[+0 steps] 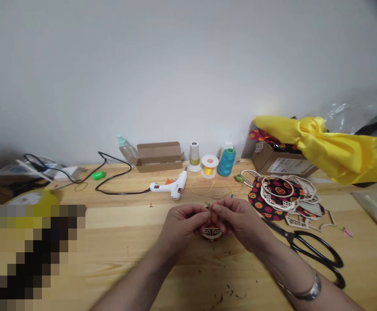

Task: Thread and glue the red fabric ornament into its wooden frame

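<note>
My left hand and my right hand meet over the middle of the table, both closed in a pinch. Between their fingertips is the top of a small ornament, with a pale cut-out wooden lattice at its lower edge and a bit of red above. A small greenish-gold tip pokes up between the fingers; the fingers hide most of the rest. To the right of my right hand lie large black scissors. A white glue gun lies just beyond my left hand.
Behind stand an open cardboard box, a yellow thread spool and a teal thread cone. Wooden cut-outs and patterned fabric lie right, before a carton with yellow cloth. A black cord runs left.
</note>
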Demonstrator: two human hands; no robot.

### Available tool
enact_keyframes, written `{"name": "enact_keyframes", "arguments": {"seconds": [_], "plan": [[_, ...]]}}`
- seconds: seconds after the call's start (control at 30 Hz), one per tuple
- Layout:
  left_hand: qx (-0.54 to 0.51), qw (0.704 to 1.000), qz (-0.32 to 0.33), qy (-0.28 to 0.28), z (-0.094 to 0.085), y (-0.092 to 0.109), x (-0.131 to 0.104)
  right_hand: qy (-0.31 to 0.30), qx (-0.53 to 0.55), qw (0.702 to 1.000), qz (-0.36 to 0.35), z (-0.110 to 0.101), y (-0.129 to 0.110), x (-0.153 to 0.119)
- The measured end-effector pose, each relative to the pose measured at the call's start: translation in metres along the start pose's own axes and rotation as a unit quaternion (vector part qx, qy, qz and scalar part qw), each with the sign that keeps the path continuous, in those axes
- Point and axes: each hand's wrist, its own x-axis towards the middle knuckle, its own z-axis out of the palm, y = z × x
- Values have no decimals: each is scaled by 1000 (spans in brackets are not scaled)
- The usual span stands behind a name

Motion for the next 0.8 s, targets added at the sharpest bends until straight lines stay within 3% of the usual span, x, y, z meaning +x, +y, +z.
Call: {"name": "enact_keyframes", "arguments": {"seconds": [0.27, 0.57, 0.67, 0.8], "plan": [[-17, 999, 1, 41, -5, -4, 4, 53, -68, 996, 26, 0, -6, 0], [-32, 993, -22, 108, 1, 1, 2, 116, -220, 960, -129, 5, -2, -10], [-43, 994, -25, 98, 1, 1, 3, 116, -337, 910, -212, 9, 5, -16], [-96, 993, -39, 62, 2, -2, 3, 98, -516, 771, -359, 11, 18, -19]]}}
